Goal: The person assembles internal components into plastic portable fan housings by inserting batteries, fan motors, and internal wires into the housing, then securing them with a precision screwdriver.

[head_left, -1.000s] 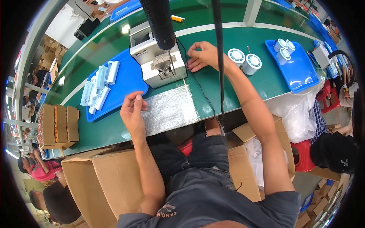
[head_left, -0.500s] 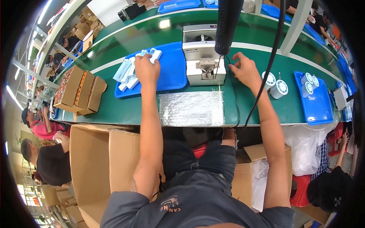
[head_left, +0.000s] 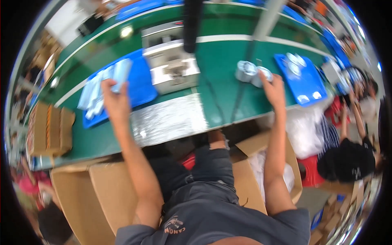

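Hanging black tool (head_left: 192,26): cut off by the upper edge, hiding part of the white machine (head_left: 169,77) from you.
Left fingers (head_left: 108,85): left of the machine, smeared; you cannot tell whether they grip the pale-blue packets (head_left: 121,72).
Right fingers (head_left: 278,80): right of the machine, covering part of a white reel (head_left: 256,81); you cannot tell whether it is held.
Blue tray (head_left: 312,89): far right of the machine, its contents (head_left: 294,62) too blurred for you to count.
Your shirt (head_left: 208,204): below the machine, cut off by the lower edge.
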Motion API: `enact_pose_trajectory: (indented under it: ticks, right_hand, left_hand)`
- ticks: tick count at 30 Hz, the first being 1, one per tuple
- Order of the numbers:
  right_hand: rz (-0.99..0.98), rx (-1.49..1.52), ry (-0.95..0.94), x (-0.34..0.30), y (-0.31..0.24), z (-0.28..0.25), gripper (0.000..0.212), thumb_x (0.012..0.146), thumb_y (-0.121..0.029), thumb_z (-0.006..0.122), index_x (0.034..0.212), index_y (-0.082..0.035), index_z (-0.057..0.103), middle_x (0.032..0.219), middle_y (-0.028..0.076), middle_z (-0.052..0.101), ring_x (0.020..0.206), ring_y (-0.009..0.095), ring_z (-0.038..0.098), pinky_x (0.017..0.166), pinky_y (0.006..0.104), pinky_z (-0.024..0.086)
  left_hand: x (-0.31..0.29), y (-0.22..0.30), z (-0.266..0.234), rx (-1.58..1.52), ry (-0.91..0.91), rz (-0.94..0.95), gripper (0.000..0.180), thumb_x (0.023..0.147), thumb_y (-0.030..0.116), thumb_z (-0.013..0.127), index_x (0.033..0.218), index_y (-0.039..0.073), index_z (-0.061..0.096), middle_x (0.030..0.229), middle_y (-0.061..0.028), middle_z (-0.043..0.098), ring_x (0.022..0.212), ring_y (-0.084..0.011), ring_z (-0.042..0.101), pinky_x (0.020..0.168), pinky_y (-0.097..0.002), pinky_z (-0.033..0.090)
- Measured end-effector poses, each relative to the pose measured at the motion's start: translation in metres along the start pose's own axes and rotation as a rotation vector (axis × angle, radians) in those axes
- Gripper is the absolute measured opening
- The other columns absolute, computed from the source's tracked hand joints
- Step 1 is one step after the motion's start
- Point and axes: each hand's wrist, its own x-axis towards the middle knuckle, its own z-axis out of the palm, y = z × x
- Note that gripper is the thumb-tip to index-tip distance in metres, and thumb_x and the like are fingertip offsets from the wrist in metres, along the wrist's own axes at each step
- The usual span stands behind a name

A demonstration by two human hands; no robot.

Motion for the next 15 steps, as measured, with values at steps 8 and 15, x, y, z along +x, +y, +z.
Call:
enact_pose_trajectory:
  ticks: [8, 15]
  right_hand:
    - [-0.037, 0.326, 0.239, -0.028, 0.017, 0.001, 0.047, 0.095, -0.027, 0.076, 0.127, 0.002, 0.058, 0.121, 0.015, 0.062, 0.104, 0.022, 0.062, 0.088, 0.0345, 0.052]
    - [-0.521, 1.008, -0.103, -0.122, -0.126, -0.056, 0.082, 0.085, -0.063, 0.07, 0.138, -0.004, 0.051, 0.126, 0.036, 0.056, 0.095, 0.033, 0.066, 0.072, 0.0415, 0.057]
  left_hand:
    - [-0.082, 0.059, -0.02, -0.561, -0.134, -0.143, 0.043, 0.097, 0.012, 0.066, 0.136, -0.001, 0.052, 0.111, -0.0092, 0.066, 0.097, -0.0161, 0.063, 0.088, -0.0291, 0.05]
    - [-0.088, 0.083, -0.029, -1.524, -0.372, -0.567, 0.047, 0.106, 0.021, 0.051, 0.142, -0.008, 0.044, 0.123, -0.0179, 0.061, 0.107, -0.0215, 0.064, 0.099, -0.0361, 0.053]
